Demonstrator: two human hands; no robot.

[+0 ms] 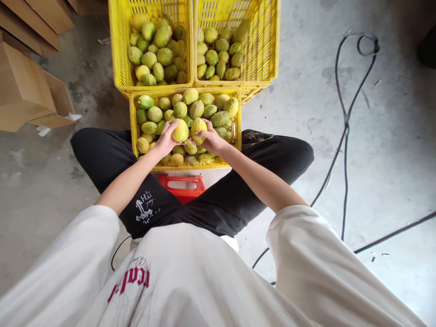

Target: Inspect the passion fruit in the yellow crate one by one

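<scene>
– Grey concrete floor (384, 136) spreads around the front crate (190, 168), a yellow slatted one, as I see it on my remote feed. Well to its left stand some brown cardboard boxes (23, 81); well to its right, a black cable (346, 121) lies crossed over itself.

– What sits beyond it?

– Two more yellow crates, the left far crate (119, 45) and the right far crate (269, 41), side by side, both with green and yellowish fruit inside. On its near side I see a red plastic thing (189, 194) with a handle opening, and black-trousered legs (102, 150) bend out to either side.

– And your fingers?

– Both sets are closed. My left hand (166, 137) grips the rounder yellow fruit (180, 131); my right hand (211, 137) grips the longer yellow fruit (198, 129), thumb across it. I can't tell how far the hidden fingertips reach underneath.

– Where are those two fruits, exactly?

– Over the middle of the front crate, just beside each other with a narrow gap between, above the loose green and yellow fruit (155, 113) that fills it.
</scene>
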